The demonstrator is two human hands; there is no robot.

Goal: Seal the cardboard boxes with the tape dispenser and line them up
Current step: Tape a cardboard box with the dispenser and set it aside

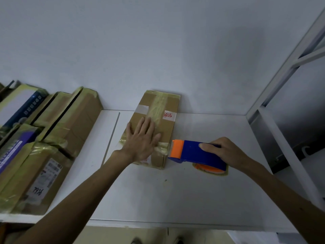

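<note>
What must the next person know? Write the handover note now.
Left hand: flat on the box, pressing it down.
Right hand: grips the dispenser, its orange end at the box's right edge.
Done: tape runs across the box's near end; taped boxes sit at left.
Left: cut the tape, likely; line the box up with the others.

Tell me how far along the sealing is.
Done: taped boxes sit grouped at the left. In hand: left hand presses flat on the centre box, already taped lengthwise; right hand grips the tape dispenser at its right edge, a cross strip running to it. Left: likely cutting that strip, then lining this box up.
</note>
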